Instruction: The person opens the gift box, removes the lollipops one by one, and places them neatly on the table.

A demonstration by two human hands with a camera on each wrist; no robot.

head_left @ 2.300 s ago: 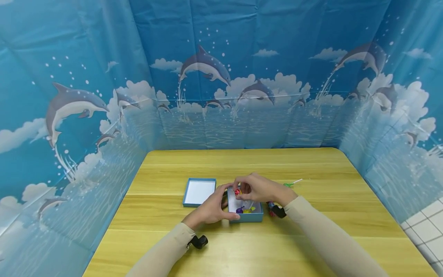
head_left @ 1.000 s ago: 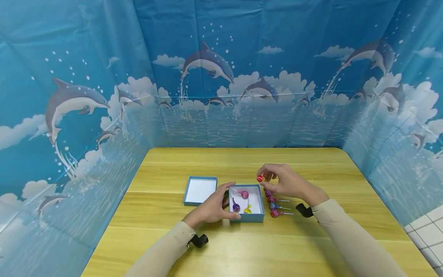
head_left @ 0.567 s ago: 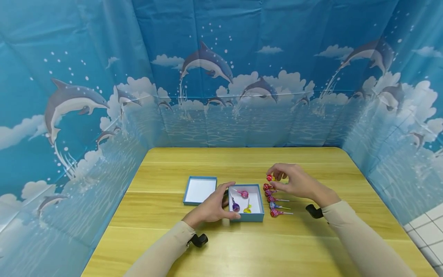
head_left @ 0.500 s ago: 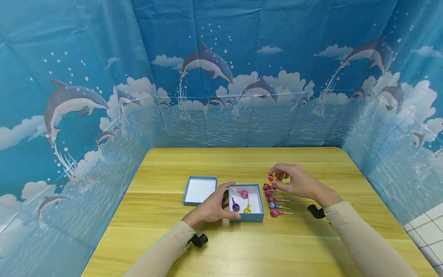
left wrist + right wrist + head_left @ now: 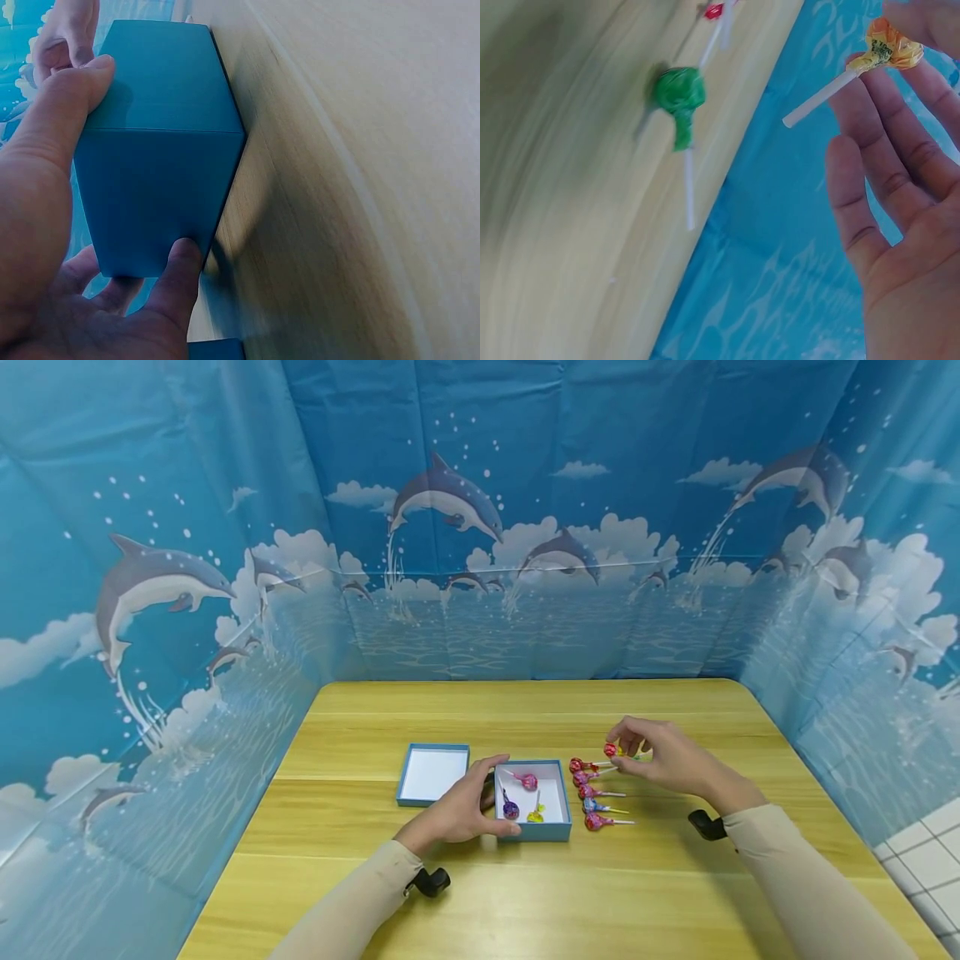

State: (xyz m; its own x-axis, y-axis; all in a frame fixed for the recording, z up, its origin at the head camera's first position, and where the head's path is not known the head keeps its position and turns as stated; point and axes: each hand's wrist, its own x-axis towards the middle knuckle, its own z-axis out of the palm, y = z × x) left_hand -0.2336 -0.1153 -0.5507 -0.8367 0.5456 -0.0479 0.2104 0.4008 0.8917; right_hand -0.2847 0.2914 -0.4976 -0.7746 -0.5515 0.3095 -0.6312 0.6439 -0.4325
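Red-yellow lollipop (image 5: 611, 749) farther right — in pinch of right hand (image 5: 667, 760) — left hand (image 5: 461, 808) tight on box (image 5: 543, 832)

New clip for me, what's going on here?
A person is handling lollipops at a wooden table. Their left hand grips an open blue box holding a pink lollipop, a purple lollipop and a yellow lollipop. The right hand pinches another lollipop by its wrapped head, beside five lollipops lined up right of the box. A green lollipop also lies on the table, and a shallow blue lid sits left of the box.
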